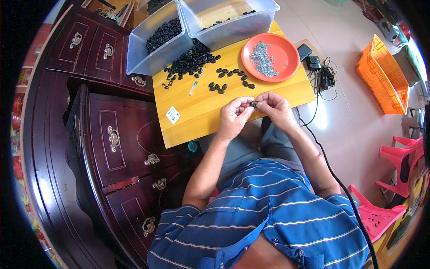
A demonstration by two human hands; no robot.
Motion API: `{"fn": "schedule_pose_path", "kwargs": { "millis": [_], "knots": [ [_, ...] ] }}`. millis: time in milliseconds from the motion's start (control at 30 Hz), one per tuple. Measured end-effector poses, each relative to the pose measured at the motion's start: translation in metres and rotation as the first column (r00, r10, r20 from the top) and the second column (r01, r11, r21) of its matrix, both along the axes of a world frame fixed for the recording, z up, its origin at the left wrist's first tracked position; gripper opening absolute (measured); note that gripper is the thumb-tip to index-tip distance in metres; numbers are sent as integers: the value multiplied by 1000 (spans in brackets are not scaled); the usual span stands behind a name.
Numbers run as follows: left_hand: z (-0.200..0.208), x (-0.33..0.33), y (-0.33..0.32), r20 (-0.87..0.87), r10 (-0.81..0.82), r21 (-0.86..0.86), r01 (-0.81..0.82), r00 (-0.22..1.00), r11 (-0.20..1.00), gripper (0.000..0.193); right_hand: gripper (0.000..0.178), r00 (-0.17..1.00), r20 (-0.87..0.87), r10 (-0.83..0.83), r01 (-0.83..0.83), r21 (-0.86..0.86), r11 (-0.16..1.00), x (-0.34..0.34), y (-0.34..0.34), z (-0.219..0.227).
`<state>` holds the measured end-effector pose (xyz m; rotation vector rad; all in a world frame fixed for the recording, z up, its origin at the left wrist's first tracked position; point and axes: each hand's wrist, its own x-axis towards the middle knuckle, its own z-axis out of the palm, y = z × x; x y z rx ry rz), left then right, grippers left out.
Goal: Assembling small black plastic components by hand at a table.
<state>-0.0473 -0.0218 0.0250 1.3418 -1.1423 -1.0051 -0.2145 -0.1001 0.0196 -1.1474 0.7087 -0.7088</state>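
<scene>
Just over the front edge of the yellow tabletop [188, 122], my left hand [234, 117] and my right hand [278, 112] meet fingertip to fingertip. Both are closed in a pinch on one small dark oval part [253, 104], mostly covered by my fingers. Beyond them, several loose black oval parts [221, 86] lie scattered on the wood. A larger heap of the same black parts [190, 60] spreads in front of the bins. The orange-red round plate [286, 54], to the right, holds a pile of small silvery metal pieces [263, 60].
Two clear plastic bins [154, 56] with black parts stand at the tabletop's far side. A thin pen-like stick [195, 84] and a white label [173, 115] lie on the left. Dark drawers [107, 134] flank the left; a black cable [329, 161], orange crate [380, 76] and pink stool [376, 215] are right.
</scene>
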Motion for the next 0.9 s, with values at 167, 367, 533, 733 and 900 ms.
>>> {"fn": "schedule_pose_path", "kwargs": {
  "millis": [167,367,533,733,900],
  "knots": [
    [4,-1,-1,-14,-9,-11,9,1000,1000,25,16,1000,18,15,-15,34,999,-1,-1,-1],
    [1,-1,0,-17,-10,9,10,1000,1000,26,15,1000,12,13,-13,57,998,-1,0,1],
    [2,-3,-2,-39,18,-20,-19,999,1000,21,15,999,8,33,-33,60,998,-3,-2,1],
    [11,5,-3,92,-77,6,77,993,997,24,18,999,1,53,-53,118,992,-5,-2,2],
    [26,13,-6,190,-187,28,185,964,982,26,22,988,40,149,-154,211,965,-7,-5,6]
  ]
}}
